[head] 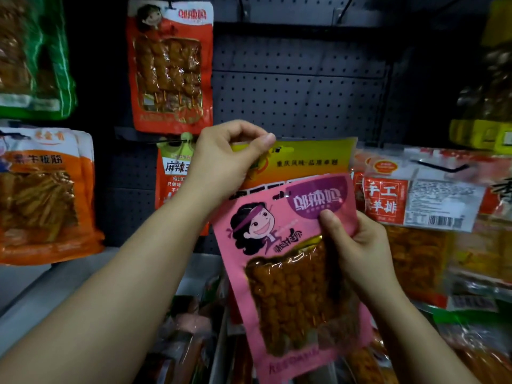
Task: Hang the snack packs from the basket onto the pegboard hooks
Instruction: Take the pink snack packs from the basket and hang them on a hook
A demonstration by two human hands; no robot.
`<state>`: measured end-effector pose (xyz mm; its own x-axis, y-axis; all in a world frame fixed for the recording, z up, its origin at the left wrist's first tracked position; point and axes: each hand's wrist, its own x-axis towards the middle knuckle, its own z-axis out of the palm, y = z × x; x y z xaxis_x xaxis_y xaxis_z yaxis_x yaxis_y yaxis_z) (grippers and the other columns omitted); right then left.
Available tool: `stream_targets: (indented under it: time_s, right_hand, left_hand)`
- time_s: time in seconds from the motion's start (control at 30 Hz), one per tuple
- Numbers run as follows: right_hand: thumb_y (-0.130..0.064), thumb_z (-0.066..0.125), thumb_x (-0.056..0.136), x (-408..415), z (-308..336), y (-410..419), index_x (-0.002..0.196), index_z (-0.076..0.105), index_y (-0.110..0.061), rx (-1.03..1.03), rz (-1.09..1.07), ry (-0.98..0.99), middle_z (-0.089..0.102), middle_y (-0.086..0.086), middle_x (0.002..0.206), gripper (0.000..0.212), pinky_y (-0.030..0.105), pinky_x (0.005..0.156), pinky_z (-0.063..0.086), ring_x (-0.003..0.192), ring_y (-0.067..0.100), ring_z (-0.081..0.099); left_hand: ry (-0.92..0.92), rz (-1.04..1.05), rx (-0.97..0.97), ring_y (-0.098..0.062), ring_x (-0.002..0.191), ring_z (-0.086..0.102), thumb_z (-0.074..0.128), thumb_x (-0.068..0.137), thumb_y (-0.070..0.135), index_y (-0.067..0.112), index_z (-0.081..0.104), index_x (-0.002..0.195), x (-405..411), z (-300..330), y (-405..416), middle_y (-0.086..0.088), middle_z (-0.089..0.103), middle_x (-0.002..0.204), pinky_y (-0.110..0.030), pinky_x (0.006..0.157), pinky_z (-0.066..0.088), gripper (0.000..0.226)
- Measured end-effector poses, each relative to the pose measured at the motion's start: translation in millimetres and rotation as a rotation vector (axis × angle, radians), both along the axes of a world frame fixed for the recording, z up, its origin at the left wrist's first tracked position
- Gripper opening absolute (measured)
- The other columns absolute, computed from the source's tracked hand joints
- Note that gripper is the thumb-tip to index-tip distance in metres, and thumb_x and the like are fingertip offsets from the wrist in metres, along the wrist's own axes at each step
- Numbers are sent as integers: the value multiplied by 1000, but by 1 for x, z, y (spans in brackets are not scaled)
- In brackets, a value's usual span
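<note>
Left hand (227, 162) pinching yellow pack (310, 159) top, frame centre; right hand (357, 250) gripping pink pack (291, 270) below. Best: find yellow's hang hole, thread squarely onto a free hook (345, 9), upper right.

My feed is dim overall, with heavy falloff toward the far pegboard (299, 87), which reads nearly black at its top and left margins. What light there is falls from near me onto the forearms and both hands, which are the brightest things in view. The pink snack pack (291, 261) is fairly sharp, and its clear window throws small specular glints. I see similar glare streaks on the red pack (169, 65) hanging far left. The right edge is smeared and soft: the yellow pack (487, 87) there is blurred beyond reading. Wide-angle stretch bends the packs at both side edges.
</note>
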<state>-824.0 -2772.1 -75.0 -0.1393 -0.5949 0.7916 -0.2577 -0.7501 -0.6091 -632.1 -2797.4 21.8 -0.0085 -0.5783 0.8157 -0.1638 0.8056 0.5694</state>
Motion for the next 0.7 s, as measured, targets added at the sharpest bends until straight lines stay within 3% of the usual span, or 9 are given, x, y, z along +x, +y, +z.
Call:
stream_targets:
  time_s: [0.1,0.23,0.43,0.53,0.63,0.7]
  right_hand:
    - [-32,57,83,-2,4,-2,83,68,-29,-3,-3,4,73,-23,80,11,7,64,48,75,-6,68]
    - [-32,58,83,-3,5,-5,83,69,-30,11,8,7,73,-22,81,11,6,63,48,75,-6,68]
    - [-37,59,81,-4,-10,-16,82,70,-26,106,5,-37,74,-17,83,15,9,65,49,77,-1,69]
    - [-39,59,82,-4,-12,-25,83,70,-26,146,-29,-48,75,-16,84,17,12,68,51,80,1,70]
    - [-30,60,88,-1,-12,-36,83,69,-27,177,-69,-78,74,-18,81,11,13,69,51,80,-1,69]
    - [-27,60,90,2,-12,-45,86,70,-26,197,-103,-94,75,-10,84,11,22,76,54,84,4,70]
  left_hand:
    - [21,20,2,7,61,58,69,84,26,27,65,71,-1,5,-4,16,64,66,-15,64,50,13]
    - [41,-1,68,-1,54,58,69,83,27,26,66,69,0,3,-14,17,63,53,-17,54,50,15]
    - [16,-22,182,10,51,58,70,82,28,26,66,69,-4,-8,-35,23,64,53,-12,54,48,14]
    - [65,-60,197,6,58,60,74,77,28,28,66,76,-1,-12,-44,14,66,71,-11,57,48,8]
    - [147,-92,226,8,81,64,76,75,23,26,59,100,6,-21,-57,8,61,101,-12,64,51,30]
    - [199,-115,280,3,89,65,75,76,17,24,51,110,11,-30,-67,1,62,106,-16,70,53,41]
